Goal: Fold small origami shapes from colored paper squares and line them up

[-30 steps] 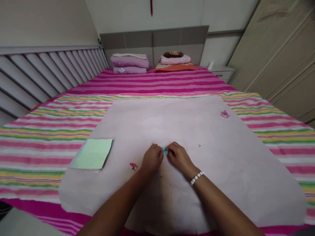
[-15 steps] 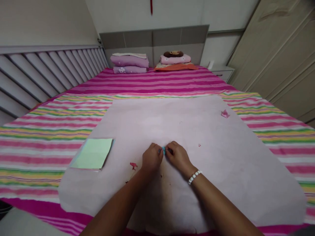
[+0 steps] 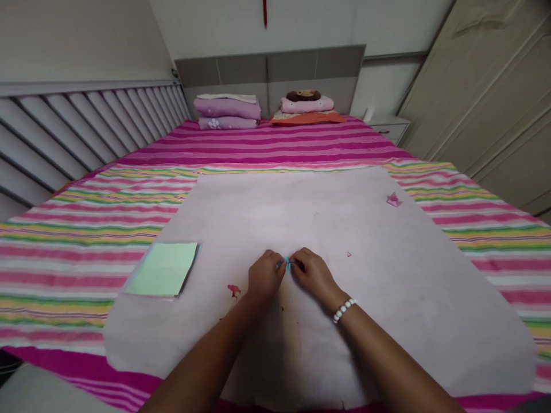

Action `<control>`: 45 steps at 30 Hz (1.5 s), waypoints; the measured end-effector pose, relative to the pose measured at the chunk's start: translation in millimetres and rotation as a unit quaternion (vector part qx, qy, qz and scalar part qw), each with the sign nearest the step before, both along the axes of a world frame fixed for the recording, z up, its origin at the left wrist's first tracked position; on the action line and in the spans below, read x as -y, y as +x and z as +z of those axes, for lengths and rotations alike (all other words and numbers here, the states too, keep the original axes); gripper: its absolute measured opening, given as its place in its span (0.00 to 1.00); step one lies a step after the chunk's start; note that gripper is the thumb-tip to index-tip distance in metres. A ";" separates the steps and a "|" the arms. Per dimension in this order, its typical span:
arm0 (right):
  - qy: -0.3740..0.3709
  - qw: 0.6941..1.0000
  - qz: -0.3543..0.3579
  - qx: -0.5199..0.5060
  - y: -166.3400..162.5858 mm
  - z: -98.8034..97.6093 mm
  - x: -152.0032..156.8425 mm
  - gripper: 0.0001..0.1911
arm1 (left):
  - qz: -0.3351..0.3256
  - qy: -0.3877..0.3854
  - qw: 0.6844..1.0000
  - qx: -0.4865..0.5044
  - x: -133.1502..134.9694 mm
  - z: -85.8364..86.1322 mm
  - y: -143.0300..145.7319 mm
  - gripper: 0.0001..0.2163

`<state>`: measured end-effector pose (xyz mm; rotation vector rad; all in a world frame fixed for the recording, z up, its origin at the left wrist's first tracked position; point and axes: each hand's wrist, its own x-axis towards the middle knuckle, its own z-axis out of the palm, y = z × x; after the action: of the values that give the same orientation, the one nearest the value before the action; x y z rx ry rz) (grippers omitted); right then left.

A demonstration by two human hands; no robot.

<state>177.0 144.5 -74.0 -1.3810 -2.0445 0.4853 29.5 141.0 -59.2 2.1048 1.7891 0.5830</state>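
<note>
A small piece of blue folded paper (image 3: 287, 263) is pinched between my two hands, just above the large white sheet (image 3: 422, 298). My left hand (image 3: 266, 274) grips its left side with closed fingers. On its other side, my right hand (image 3: 313, 271) pinches it between thumb and fingertips, a white bead bracelet on that wrist. The fingers cover much of the paper, so its exact shape is hard to see. A stack of coloured square paper (image 3: 161, 269), pale green on top, lies left of my hands.
A pink folded paper piece (image 3: 393, 199) sits at the sheet's far right. A red scrap (image 3: 233, 289) lies beside my left forearm, and a tiny pink bit (image 3: 349, 254) to the right. Folded bedding (image 3: 227, 109) is stacked by the headboard (image 3: 241, 71); a slatted rail (image 3: 107, 123) runs along the left.
My right hand and wrist have shifted very slightly right, and a little more of the blue paper shows between the fingers. Both hands still hold it.
</note>
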 end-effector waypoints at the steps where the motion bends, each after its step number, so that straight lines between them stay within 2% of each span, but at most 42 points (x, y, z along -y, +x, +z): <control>1: -0.001 1.000 0.003 0.003 1.1 0.3 0.0 0.09 | -0.003 0.002 1.000 0.004 -0.4 -0.8 -0.7 0.07; 18: -0.019 0.995 0.038 0.090 -6.1 15.5 19.2 0.08 | 0.031 0.063 0.991 0.110 -0.7 -15.6 -2.8 0.07; 28: -0.020 0.994 0.041 0.096 -8.5 15.0 22.6 0.08 | 0.021 0.065 0.993 0.098 2.9 -20.5 -4.3 0.10; 34: -0.022 0.994 0.049 0.099 -7.6 14.8 23.8 0.08 | 0.018 0.005 0.999 0.040 -1.5 -5.9 -9.5 0.10; 38: -0.023 0.993 0.055 0.099 -8.0 13.4 24.0 0.08 | -0.032 -0.024 0.999 -0.015 -10.4 9.4 -12.4 0.16; 42: -0.025 0.993 0.059 0.096 -8.0 13.3 23.5 0.08 | -0.101 -0.051 0.991 -0.074 -16.9 21.2 -12.0 0.09; 45: -0.027 0.993 0.062 0.094 -7.8 13.8 23.2 0.09 | -0.126 -0.062 0.984 -0.112 -18.4 27.5 -8.8 0.06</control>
<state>169.3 121.3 -60.2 -1.3824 -2.2949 0.4815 20.7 159.4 -31.7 2.3351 1.5835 0.1710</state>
